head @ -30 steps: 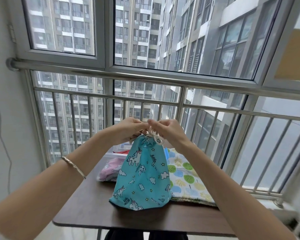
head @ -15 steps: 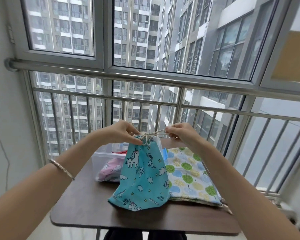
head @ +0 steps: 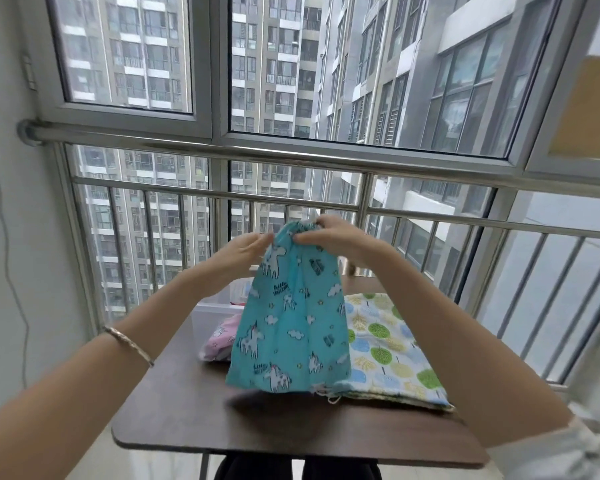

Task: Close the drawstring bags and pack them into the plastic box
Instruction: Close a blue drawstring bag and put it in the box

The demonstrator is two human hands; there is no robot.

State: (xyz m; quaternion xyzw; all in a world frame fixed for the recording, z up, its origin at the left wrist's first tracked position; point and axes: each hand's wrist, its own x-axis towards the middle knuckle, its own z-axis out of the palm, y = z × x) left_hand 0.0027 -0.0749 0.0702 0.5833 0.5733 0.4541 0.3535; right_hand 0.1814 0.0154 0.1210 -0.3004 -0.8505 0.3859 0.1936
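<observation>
i hold the blue bag [head: 291, 317] up in front of me over the desk [head: 187, 414]. my right hand [head: 333, 237] is curled round its gathered neck, with the fingers bunching the cloth at the top. my left hand [head: 243, 251] is nearly straight-fingered, and its tips touch the bag's upper left edge just below the neck; i cannot tell if they pinch it. a bracelet [head: 129, 344] sits on my left wrist.

the bag hangs full length from my right hand and its lower edge is low over the desk, but i cannot tell whether it touches. its right side covers the near left part of the tree-print bag [head: 388, 341], which lies flat on the desk. the plastic box [head: 215, 306] stands behind and to the left, partly hidden by the blue bag, and a pink bag [head: 222, 337] shows through its clear wall.
</observation>
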